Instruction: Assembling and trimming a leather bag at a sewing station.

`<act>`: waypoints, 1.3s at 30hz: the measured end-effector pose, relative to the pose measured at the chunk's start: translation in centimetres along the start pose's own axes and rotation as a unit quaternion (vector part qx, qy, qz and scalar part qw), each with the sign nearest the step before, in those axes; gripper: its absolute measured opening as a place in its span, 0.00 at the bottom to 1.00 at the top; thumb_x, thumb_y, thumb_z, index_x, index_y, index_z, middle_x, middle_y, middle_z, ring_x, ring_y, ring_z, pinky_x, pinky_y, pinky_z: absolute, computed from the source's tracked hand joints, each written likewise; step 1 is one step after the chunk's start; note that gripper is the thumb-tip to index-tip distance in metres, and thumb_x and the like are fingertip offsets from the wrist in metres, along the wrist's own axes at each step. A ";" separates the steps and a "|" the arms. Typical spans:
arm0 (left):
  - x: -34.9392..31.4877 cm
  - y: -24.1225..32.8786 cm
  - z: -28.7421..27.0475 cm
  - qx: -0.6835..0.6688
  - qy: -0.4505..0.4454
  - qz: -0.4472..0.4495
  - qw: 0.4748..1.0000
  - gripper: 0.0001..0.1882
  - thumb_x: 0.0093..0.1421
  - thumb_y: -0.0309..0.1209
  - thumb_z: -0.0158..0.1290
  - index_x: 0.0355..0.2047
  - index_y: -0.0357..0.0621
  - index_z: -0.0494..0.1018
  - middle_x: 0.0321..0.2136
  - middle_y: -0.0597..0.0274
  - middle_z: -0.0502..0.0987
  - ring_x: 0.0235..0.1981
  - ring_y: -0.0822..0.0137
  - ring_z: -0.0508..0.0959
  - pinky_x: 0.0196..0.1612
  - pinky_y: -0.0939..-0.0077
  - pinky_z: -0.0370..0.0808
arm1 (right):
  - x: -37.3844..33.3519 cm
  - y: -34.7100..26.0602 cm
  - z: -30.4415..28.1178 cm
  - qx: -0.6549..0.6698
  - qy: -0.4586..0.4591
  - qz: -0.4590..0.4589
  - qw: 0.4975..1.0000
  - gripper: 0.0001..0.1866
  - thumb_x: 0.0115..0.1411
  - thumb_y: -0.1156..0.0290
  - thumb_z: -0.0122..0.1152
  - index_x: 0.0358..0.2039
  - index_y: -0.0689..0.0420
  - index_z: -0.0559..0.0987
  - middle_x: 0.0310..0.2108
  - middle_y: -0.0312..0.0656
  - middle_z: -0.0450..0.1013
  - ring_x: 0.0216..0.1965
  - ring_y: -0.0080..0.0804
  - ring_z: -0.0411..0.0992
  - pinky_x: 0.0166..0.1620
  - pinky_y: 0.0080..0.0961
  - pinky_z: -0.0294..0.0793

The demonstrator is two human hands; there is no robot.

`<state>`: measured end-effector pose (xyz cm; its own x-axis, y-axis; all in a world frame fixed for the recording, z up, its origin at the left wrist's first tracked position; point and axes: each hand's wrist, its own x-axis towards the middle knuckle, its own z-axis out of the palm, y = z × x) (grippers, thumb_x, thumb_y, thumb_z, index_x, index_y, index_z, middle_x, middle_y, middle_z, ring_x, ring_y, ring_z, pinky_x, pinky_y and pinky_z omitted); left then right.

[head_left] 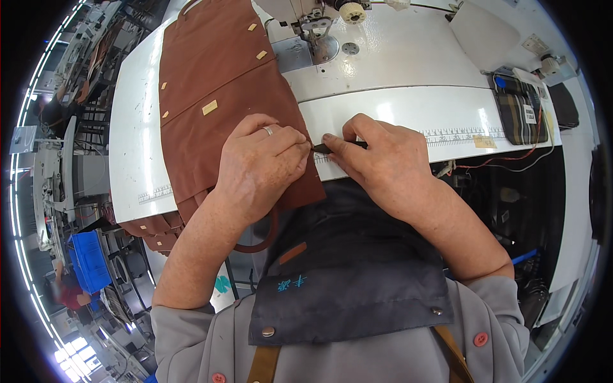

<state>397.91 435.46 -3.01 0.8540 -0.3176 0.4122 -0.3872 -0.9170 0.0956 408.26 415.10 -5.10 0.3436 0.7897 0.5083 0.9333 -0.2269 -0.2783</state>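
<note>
A long brown piece of leather-like material [223, 76] with small beige tabs stuck on it lies across the white sewing table [383, 105]. My left hand [258, 163], wearing a ring, pinches its right edge, thumb and fingers pressed together. From the right, my right hand [389, 159] grips a small dark pointed tool [321, 148], its tip touching or very close to that edge at my left fingertips. Whether the tool is tweezers or an awl cannot be made out. A brown strap loop [262, 239] hangs below the table's front edge.
The sewing machine's needle and presser foot [316, 38] stand beyond my hands. A ruler strip [440, 136] runs along the front edge. A dark striped pouch [520, 115] lies at right, with loose wires [498, 159] below. Far left are a blue bin [90, 262] and another person [71, 295].
</note>
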 end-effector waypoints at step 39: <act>-0.5 0.9 -0.2 -0.083 -0.035 -0.118 0.989 0.10 0.57 0.27 0.62 0.40 0.40 0.81 0.42 0.61 0.83 0.42 0.60 0.84 0.47 0.68 0.82 | -0.1 -0.1 0.2 0.010 0.007 0.011 1.000 0.13 0.53 0.68 0.74 0.41 0.49 0.86 0.33 0.33 0.73 0.24 0.31 0.74 0.26 0.29 0.73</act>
<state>397.01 434.84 -2.96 0.9469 -0.1209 0.2979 -0.2214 -0.9171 0.3315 408.12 415.11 -5.27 0.3647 0.7769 0.5133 0.9236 -0.2318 -0.3054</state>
